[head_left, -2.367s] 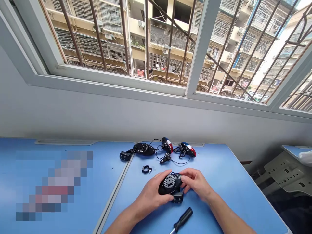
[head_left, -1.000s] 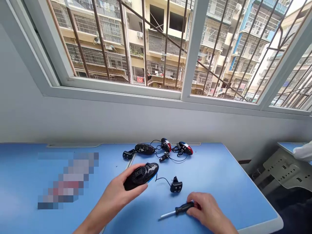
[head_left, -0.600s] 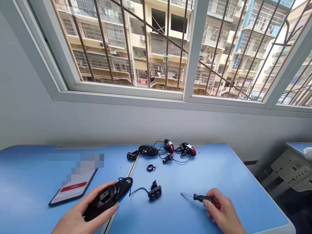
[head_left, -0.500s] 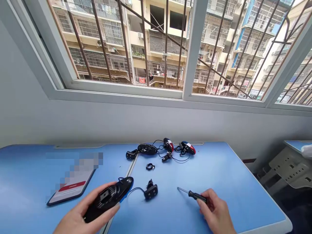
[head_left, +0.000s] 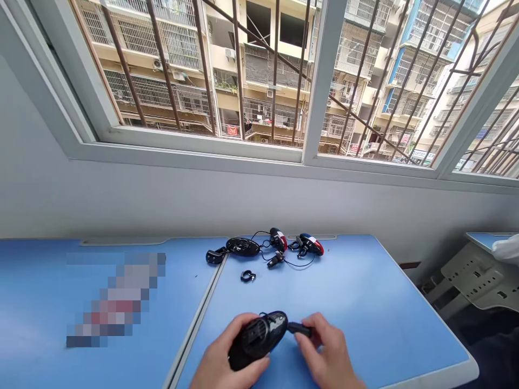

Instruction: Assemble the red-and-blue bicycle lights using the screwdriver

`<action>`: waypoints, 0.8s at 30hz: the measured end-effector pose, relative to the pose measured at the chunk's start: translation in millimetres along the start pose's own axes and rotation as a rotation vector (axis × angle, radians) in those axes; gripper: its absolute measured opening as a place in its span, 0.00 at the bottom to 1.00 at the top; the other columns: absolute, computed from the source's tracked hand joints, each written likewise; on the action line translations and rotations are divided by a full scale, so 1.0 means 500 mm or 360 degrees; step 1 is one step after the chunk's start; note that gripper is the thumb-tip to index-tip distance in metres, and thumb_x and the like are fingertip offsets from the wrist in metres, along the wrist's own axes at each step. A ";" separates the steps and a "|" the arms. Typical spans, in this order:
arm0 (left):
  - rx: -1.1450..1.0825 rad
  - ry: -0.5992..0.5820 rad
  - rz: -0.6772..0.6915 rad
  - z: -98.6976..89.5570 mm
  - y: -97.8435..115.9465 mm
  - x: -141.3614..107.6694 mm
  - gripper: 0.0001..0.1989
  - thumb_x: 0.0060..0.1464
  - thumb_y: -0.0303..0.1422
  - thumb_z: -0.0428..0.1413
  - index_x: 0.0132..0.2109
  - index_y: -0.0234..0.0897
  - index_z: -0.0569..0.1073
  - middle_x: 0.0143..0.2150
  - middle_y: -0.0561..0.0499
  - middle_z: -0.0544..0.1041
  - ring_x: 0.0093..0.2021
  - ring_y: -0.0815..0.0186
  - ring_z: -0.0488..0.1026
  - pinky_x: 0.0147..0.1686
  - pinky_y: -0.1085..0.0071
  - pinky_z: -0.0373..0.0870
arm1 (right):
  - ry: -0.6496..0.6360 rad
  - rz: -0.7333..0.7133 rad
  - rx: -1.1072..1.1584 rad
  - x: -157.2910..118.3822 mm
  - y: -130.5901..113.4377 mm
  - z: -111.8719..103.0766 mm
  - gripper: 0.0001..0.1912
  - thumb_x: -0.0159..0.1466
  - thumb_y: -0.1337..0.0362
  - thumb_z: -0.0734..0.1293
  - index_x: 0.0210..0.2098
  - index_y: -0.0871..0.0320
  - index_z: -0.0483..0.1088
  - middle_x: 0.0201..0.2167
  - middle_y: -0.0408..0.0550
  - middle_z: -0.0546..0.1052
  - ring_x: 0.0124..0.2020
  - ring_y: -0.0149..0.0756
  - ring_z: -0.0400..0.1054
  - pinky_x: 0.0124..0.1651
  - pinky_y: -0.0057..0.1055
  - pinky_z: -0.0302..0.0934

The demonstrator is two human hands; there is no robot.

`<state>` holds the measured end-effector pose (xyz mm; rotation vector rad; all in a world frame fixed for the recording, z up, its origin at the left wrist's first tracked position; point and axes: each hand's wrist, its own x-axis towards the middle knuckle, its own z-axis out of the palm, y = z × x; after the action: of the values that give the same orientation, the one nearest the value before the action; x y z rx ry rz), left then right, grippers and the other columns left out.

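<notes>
Barred window [head_left: 318, 81] up front, blue desk [head_left: 365, 308] under our hands. We've got our left hand [head_left: 221, 356] wrapped around a black oval device [head_left: 257, 337], thumb on the near side, fingers over the far side. Our right hand [head_left: 326, 351] pinches a black screwdriver handle [head_left: 300, 329] between thumb and fingers, just beside the device's narrow end; we can't tell if the two touch. Beyond our left fingertips sits a small black ring clamp [head_left: 247, 276], and farther past our fingers we see a glossy black oval unit [head_left: 243, 247] plus two red, white and blue units [head_left: 313, 245].
</notes>
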<state>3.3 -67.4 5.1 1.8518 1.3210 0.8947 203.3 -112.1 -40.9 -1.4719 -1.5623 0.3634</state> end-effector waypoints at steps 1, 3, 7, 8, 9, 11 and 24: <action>0.0026 -0.0033 0.0025 0.006 0.002 0.011 0.18 0.39 0.30 0.55 0.42 0.43 0.72 0.35 0.55 0.80 0.35 0.58 0.78 0.37 0.68 0.75 | -0.0011 0.0063 0.0037 0.005 0.009 -0.021 0.12 0.63 0.55 0.63 0.33 0.57 0.70 0.19 0.41 0.71 0.19 0.30 0.65 0.23 0.22 0.62; 0.0126 -0.0093 0.0091 0.016 0.000 0.034 0.20 0.40 0.29 0.56 0.44 0.43 0.71 0.39 0.53 0.80 0.37 0.58 0.77 0.38 0.68 0.74 | 0.0137 0.0236 0.0119 0.014 0.026 -0.065 0.14 0.62 0.52 0.64 0.34 0.58 0.70 0.20 0.43 0.72 0.20 0.31 0.67 0.23 0.24 0.64; 0.0281 -0.0170 0.0326 0.045 -0.018 0.076 0.21 0.41 0.28 0.57 0.46 0.43 0.71 0.43 0.51 0.79 0.41 0.56 0.76 0.42 0.65 0.72 | 0.0237 0.0384 0.0200 0.026 0.038 -0.142 0.17 0.60 0.50 0.66 0.35 0.59 0.70 0.21 0.44 0.73 0.22 0.34 0.70 0.24 0.27 0.67; 0.0295 -0.0186 0.0384 0.053 -0.023 0.085 0.21 0.41 0.28 0.57 0.46 0.42 0.71 0.43 0.50 0.79 0.41 0.56 0.75 0.42 0.65 0.72 | 0.0247 0.0368 0.0178 0.030 0.035 -0.156 0.16 0.60 0.50 0.66 0.35 0.58 0.71 0.21 0.44 0.73 0.22 0.34 0.70 0.24 0.27 0.67; 0.0308 -0.0204 0.0434 0.060 -0.027 0.094 0.20 0.40 0.28 0.57 0.45 0.42 0.71 0.43 0.50 0.79 0.41 0.55 0.75 0.42 0.64 0.72 | 0.0268 0.0330 0.0139 0.036 0.030 -0.169 0.16 0.60 0.51 0.66 0.35 0.58 0.71 0.21 0.43 0.73 0.22 0.33 0.69 0.25 0.27 0.67; 0.0329 -0.0240 0.0513 0.071 -0.032 0.110 0.20 0.40 0.28 0.58 0.45 0.41 0.71 0.41 0.49 0.78 0.41 0.55 0.75 0.41 0.63 0.72 | 0.0291 0.0223 0.0061 0.055 0.015 -0.187 0.14 0.60 0.52 0.67 0.34 0.58 0.73 0.23 0.44 0.73 0.23 0.33 0.69 0.26 0.28 0.68; 0.0347 -0.0202 0.0542 0.089 -0.034 0.132 0.22 0.42 0.28 0.58 0.49 0.39 0.72 0.44 0.46 0.77 0.45 0.53 0.74 0.43 0.62 0.72 | 0.0334 -0.0023 0.0637 0.216 -0.005 -0.113 0.12 0.65 0.57 0.63 0.42 0.58 0.69 0.34 0.49 0.78 0.31 0.33 0.74 0.27 0.29 0.72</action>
<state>48.5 -6.1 -23.5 2.3119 1.0778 0.8091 261.1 -36.5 35.3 -1.1468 -1.2473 0.4673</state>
